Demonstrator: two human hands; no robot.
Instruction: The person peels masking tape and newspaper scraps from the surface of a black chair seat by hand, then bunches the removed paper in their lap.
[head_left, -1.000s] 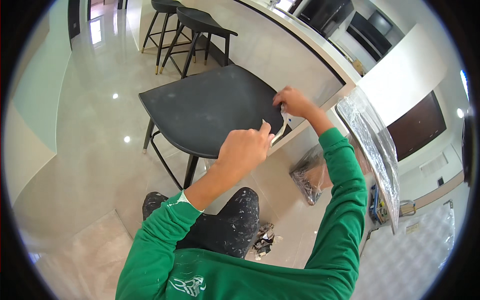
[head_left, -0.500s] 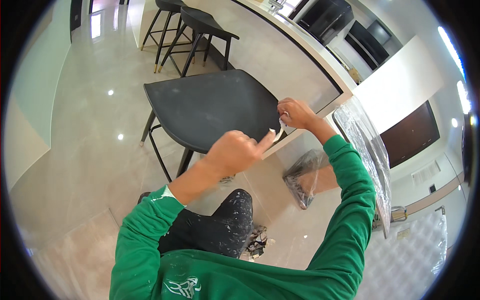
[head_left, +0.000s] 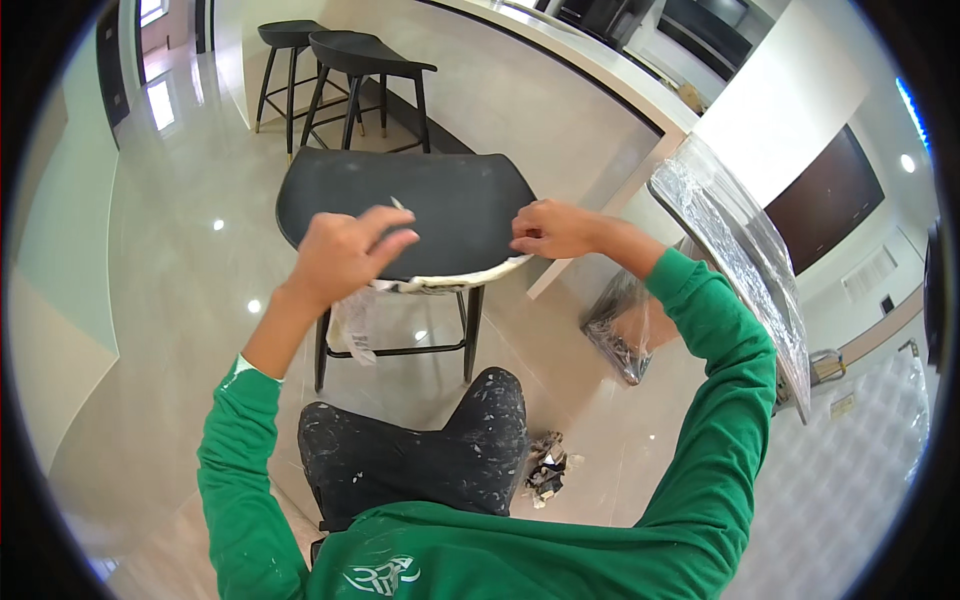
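Observation:
A black bar stool seat [head_left: 440, 200] stands in front of me, with a pale strip of wrapping film [head_left: 455, 280] curling along its near edge. My left hand [head_left: 345, 255] is over the seat's front left part, fingers pinched on a small white sliver of film [head_left: 398, 205]. More crumpled clear film [head_left: 355, 322] hangs below that hand beside the stool leg. My right hand [head_left: 555, 230] grips the seat's front right edge, where the film strip ends. My dark paint-spattered trousers [head_left: 430, 450] are below the stool.
Two more black stools [head_left: 350, 60] stand further back by a long white counter [head_left: 590, 60]. A plastic-wrapped panel [head_left: 740, 250] leans at the right. A clear bag of scraps [head_left: 620, 330] and a small heap of debris [head_left: 545, 470] lie on the glossy tiled floor.
My left hand has moved left across the seat's front and now pinches a white sliver of film. My right hand stays at the seat's right edge. The film strip now hangs off the front edge.

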